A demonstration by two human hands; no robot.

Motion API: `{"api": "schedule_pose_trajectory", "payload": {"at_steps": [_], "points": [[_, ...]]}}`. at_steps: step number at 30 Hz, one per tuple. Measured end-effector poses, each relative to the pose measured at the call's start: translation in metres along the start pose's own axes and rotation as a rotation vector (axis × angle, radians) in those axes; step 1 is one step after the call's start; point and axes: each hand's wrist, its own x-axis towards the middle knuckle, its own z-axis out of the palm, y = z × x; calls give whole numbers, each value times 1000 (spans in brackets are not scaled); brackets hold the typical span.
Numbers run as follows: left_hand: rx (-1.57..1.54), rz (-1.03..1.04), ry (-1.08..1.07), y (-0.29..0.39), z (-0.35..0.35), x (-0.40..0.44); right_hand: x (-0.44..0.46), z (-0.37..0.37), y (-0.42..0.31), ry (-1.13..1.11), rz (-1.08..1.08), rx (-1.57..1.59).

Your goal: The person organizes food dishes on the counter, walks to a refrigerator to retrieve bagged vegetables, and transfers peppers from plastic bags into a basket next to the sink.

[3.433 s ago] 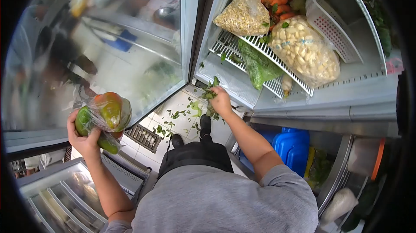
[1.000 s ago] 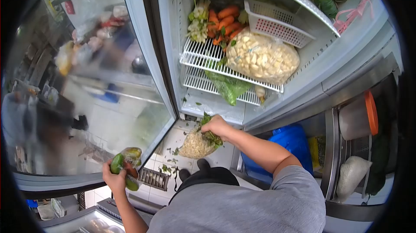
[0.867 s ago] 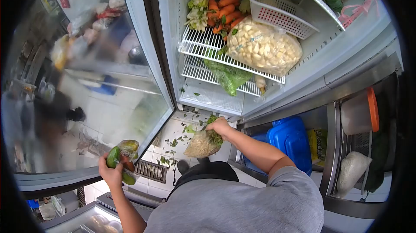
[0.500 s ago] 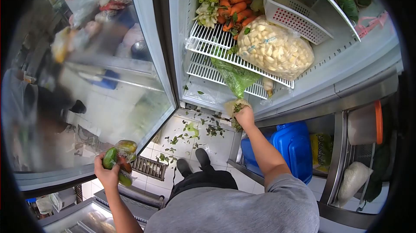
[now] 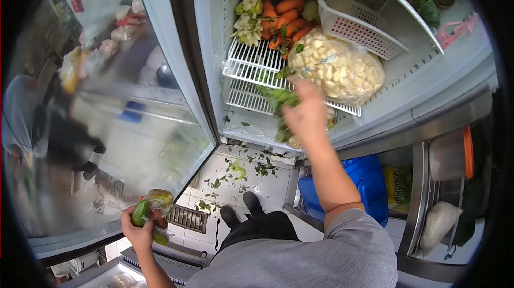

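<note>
My left hand [image 5: 138, 227] grips a clear plastic bag of green and yellow-orange vegetables [image 5: 150, 213] in front of the fridge door glass. Blurred by motion, my right hand [image 5: 306, 107] is closed around leafy greens [image 5: 284, 119] at the front of the wire shelf [image 5: 257, 68]. Part of the bag of pale sprouts [image 5: 294, 141] shows below that hand, its upper part hidden. A large bag of peeled garlic [image 5: 342, 69] lies on the shelf behind. Carrots [image 5: 286, 19] and a pale green leafy bunch [image 5: 249, 23] are beside it.
The fridge door [image 5: 171, 31] stands open on the left. A white basket [image 5: 356, 23] is in the fridge. Scattered leaves [image 5: 235, 167] and a drain grate [image 5: 187, 219] are on the floor. Blue containers [image 5: 367, 186] sit at the lower right. Someone's blurred figure shows through the door glass.
My right hand has risen from near the floor to the shelf front with the greens and the sprout bag. My left hand keeps its bag and has shifted slightly.
</note>
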Motion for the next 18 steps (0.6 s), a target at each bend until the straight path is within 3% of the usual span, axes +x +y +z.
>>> {"api": "schedule_pose_trajectory", "payload": {"at_steps": [3, 4, 8, 10, 12, 16, 18], "points": [[20, 74, -56, 35, 10, 3, 35, -52, 30, 249, 275, -88], [45, 117, -112, 49, 14, 4, 35, -67, 36, 269, 272, -91], [-76, 281, -161, 104, 44, 4, 15, -91, 51, 38, 493, 275], [-193, 333, -180, 140, 61, 8, -11, -82, 49, -39, 408, 380], [-309, 407, -91, 186, 81, 18, -37, -89, 51, -189, 496, 486], [-343, 860, 124, 293, 121, 59, -73, -87, 79, -32, 321, 623], [-246, 979, 219, 326, 157, 84, -88, -104, 81, -38, 476, 732]]}}
